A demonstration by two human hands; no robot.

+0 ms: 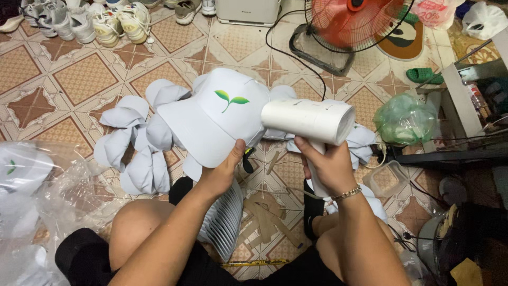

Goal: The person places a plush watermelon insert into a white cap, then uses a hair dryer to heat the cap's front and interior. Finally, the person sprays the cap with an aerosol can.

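A patterned tile floor (79, 79) carried loose white caps (135, 143), sneakers (106, 24) and one orange fan (354, 21). The left hand (225, 172) gripped one white cap (217, 114) by its brim; the right hand (330, 164) was closed around a white hair dryer (307, 121) beside it. A clear plastic bag (32, 190) held more caps.

Home floor workspace; tiled floor (79, 74); shoes (106, 24); fan (354, 21).

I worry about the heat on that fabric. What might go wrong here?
The right hand points the white hair dryer close at the white cap held by the left hand, so it may scorch the cap. The left thumb on the brim could get hot. The black cord across the floor might snag.
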